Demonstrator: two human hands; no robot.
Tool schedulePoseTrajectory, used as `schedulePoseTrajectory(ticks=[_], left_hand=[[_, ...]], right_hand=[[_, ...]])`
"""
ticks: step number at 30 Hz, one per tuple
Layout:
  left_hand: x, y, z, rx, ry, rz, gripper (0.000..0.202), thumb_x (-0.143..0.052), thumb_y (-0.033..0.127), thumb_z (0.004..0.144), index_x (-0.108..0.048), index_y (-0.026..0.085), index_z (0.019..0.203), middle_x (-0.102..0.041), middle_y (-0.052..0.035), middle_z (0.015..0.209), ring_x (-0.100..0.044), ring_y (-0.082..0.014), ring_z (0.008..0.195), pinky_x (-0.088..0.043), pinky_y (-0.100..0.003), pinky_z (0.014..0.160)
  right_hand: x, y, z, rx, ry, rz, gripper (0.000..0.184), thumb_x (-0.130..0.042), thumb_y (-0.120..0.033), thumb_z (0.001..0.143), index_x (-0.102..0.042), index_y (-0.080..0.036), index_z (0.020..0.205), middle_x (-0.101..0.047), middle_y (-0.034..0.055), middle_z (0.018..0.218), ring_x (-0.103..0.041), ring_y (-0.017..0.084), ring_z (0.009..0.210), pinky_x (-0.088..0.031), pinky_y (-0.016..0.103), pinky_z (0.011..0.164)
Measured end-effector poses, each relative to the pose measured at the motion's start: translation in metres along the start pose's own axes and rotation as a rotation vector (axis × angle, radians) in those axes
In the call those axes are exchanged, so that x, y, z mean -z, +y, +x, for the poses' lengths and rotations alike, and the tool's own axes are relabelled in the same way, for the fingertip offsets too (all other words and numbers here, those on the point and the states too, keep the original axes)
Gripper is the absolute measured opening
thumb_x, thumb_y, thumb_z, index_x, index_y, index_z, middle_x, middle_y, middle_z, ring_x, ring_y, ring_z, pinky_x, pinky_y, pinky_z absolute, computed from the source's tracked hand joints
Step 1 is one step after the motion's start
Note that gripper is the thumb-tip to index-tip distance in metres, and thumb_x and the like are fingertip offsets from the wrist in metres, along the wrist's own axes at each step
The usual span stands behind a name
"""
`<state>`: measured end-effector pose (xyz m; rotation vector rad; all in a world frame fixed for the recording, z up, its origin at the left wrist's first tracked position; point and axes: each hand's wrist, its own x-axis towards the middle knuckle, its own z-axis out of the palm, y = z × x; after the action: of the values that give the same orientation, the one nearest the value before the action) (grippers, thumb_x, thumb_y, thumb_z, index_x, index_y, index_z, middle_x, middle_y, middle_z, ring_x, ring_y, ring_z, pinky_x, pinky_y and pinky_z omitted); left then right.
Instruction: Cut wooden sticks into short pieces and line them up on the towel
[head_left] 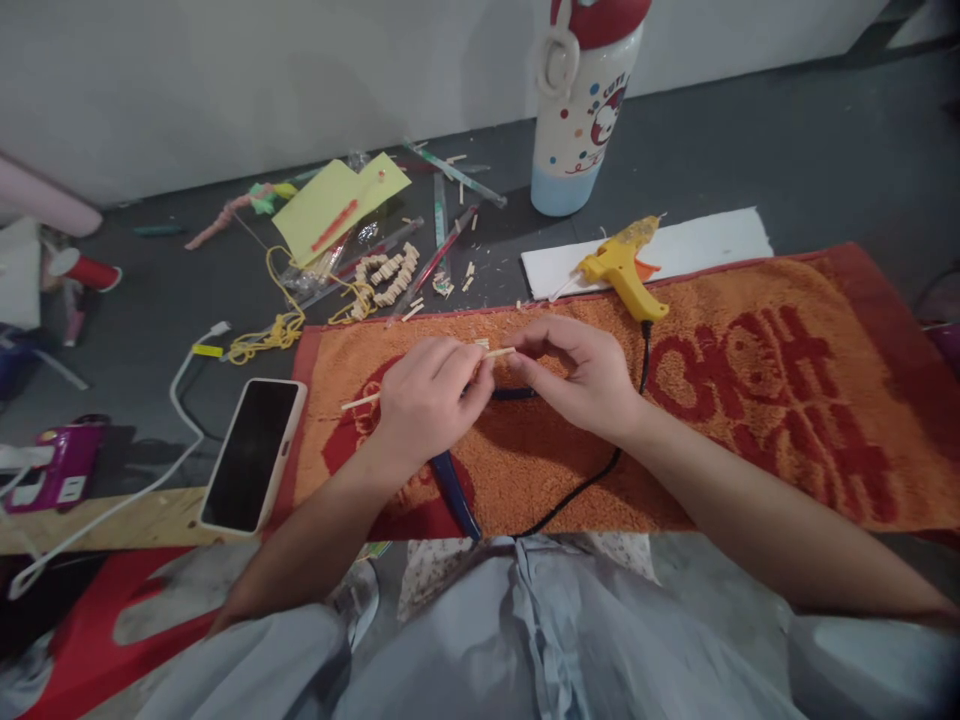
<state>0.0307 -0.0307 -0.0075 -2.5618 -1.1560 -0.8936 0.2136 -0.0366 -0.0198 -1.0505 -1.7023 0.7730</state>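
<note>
A thin pale wooden stick (pixel 361 402) runs through my left hand (pixel 427 395), whose fingers are closed round it. Its tip comes out between the two hands, where the thumb and fingertips of my right hand (pixel 581 375) pinch it. Both hands are just above an orange towel (pixel 720 450) with red lettering. Beneath them lies a tool with dark blue handles (pixel 455 495); my hands hide its head, so I cannot tell its kind. Beyond my right hand a yellow glue gun (pixel 630 275) rests partly on a white board (pixel 712 240), partly on the towel.
A tall bottle (pixel 574 130) with a red lid stands at the back. Behind the towel lie stick pieces, a curved chain of small wooden pieces (pixel 394 270), yellow paper (pixel 330 205) and yellow string (pixel 277 330). A phone (pixel 251 455), white cable (pixel 180 385) and red thread spool (pixel 86 270) are at left.
</note>
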Motion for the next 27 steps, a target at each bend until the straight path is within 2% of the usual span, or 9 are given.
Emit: schedulePoseTrajectory(ticks=[3, 6, 10, 13, 16, 20, 24, 27], left_hand=[[0.000, -0.010, 0.000, 0.030, 0.002, 0.085, 0.013, -0.050, 0.023, 0.090, -0.061, 0.019, 0.084, -0.065, -0.0020, 0.071, -0.058, -0.0148, 0.070, -0.042, -0.028, 0.066], [-0.001, -0.024, 0.001, 0.077, 0.018, 0.151, 0.016, -0.047, 0.024, 0.092, -0.062, 0.019, 0.086, -0.066, -0.0033, 0.076, -0.058, -0.0159, 0.072, -0.042, -0.029, 0.068], [-0.002, -0.037, 0.002, 0.126, 0.040, 0.189, 0.017, -0.046, 0.023, 0.092, -0.062, 0.018, 0.090, -0.066, -0.0051, 0.079, -0.058, -0.0181, 0.077, -0.042, -0.031, 0.069], [-0.003, -0.042, 0.002, 0.120, 0.054, 0.188, 0.017, -0.045, 0.021, 0.092, -0.061, 0.019, 0.092, -0.066, -0.0062, 0.082, -0.058, -0.0194, 0.080, -0.043, -0.032, 0.071], [-0.002, -0.044, 0.001, 0.112, 0.060, 0.170, 0.017, -0.045, 0.021, 0.092, -0.061, 0.019, 0.093, -0.066, -0.0064, 0.084, -0.058, -0.0197, 0.081, -0.043, -0.033, 0.072], [-0.001, -0.046, -0.001, 0.113, 0.050, 0.177, 0.018, -0.044, 0.022, 0.092, -0.061, 0.018, 0.094, -0.066, -0.0071, 0.085, -0.058, -0.0202, 0.083, -0.043, -0.033, 0.073], [0.002, -0.050, -0.002, 0.143, 0.006, 0.193, 0.021, -0.041, 0.023, 0.093, -0.061, 0.018, 0.095, -0.067, -0.0080, 0.088, -0.058, -0.0208, 0.085, -0.044, -0.033, 0.074], [0.004, -0.054, -0.002, 0.169, 0.015, 0.197, 0.023, -0.039, 0.025, 0.094, -0.062, 0.019, 0.096, -0.067, -0.0083, 0.088, -0.059, -0.0214, 0.086, -0.044, -0.034, 0.075]], right_hand=[[0.000, 0.002, 0.000, -0.075, -0.047, -0.056, 0.021, -0.053, -0.028, 0.089, -0.063, -0.017, 0.103, -0.068, 0.0070, 0.088, -0.063, 0.018, 0.079, -0.050, 0.031, 0.072], [-0.002, -0.002, -0.002, -0.049, -0.219, -0.326, 0.027, -0.051, -0.032, 0.089, -0.063, -0.012, 0.102, -0.065, 0.0121, 0.091, -0.061, 0.024, 0.083, -0.049, 0.037, 0.076], [-0.010, -0.016, -0.011, 0.018, -0.417, -0.619, 0.052, -0.055, -0.053, 0.083, -0.062, -0.007, 0.107, -0.063, 0.0187, 0.101, -0.059, 0.032, 0.093, -0.048, 0.044, 0.084], [-0.017, -0.025, -0.019, 0.057, -0.467, -0.722, 0.078, -0.051, -0.068, 0.078, -0.056, -0.002, 0.119, -0.063, 0.0230, 0.107, -0.058, 0.035, 0.095, -0.047, 0.047, 0.084], [-0.023, -0.032, -0.026, 0.072, -0.521, -0.772, 0.093, -0.053, -0.073, 0.073, -0.051, 0.002, 0.127, -0.063, 0.0248, 0.110, -0.057, 0.037, 0.099, -0.046, 0.047, 0.087], [-0.032, -0.043, -0.036, 0.039, -0.532, -0.873, 0.103, -0.053, -0.078, 0.069, -0.047, 0.002, 0.133, -0.060, 0.0277, 0.118, -0.056, 0.039, 0.106, -0.043, 0.048, 0.092], [-0.038, -0.055, -0.043, -0.025, -0.572, -1.003, 0.115, -0.056, -0.078, 0.066, -0.039, 0.010, 0.138, -0.051, 0.0339, 0.131, -0.049, 0.043, 0.118, -0.035, 0.053, 0.102], [-0.039, -0.064, -0.042, -0.097, -0.630, -1.052, 0.121, -0.056, -0.079, 0.066, -0.033, 0.013, 0.140, -0.050, 0.0353, 0.131, -0.046, 0.045, 0.121, -0.031, 0.055, 0.105]])
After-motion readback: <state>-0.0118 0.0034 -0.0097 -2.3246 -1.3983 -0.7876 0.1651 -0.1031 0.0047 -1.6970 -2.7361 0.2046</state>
